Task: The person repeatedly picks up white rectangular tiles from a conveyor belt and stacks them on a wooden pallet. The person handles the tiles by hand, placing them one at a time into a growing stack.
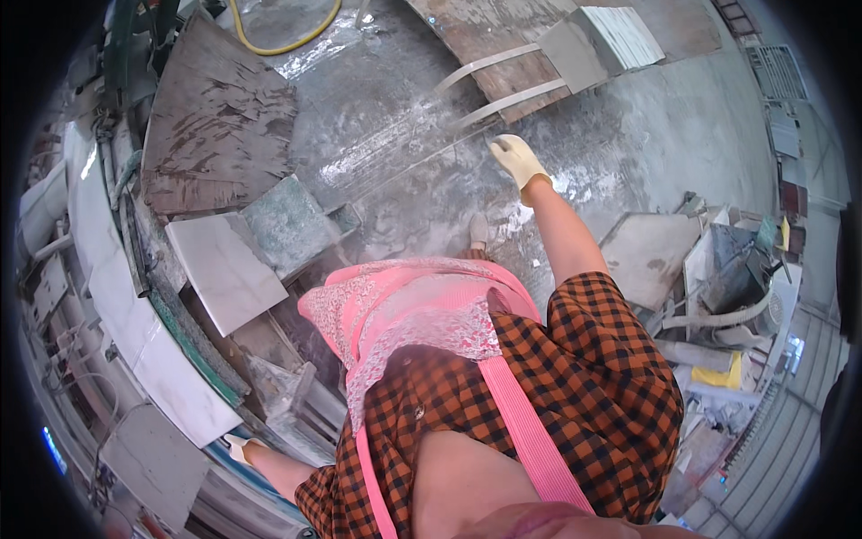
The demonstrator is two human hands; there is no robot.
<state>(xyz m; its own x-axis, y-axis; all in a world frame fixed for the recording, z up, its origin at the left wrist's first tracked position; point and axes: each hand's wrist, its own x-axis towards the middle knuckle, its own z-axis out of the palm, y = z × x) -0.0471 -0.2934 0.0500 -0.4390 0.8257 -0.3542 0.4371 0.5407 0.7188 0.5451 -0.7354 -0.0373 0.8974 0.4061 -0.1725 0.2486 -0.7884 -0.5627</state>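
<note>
From the head camera, I see a person in an orange checked shirt and a pink apron. The right hand, in a pale glove, reaches out over the wet grey floor. Its fingers are spread and hold nothing. Long thin stone strips lie just ahead of it, not touching. The left hand, gloved too, is low by the person's side, near a white stone slab. I cannot tell if it grips anything.
</note>
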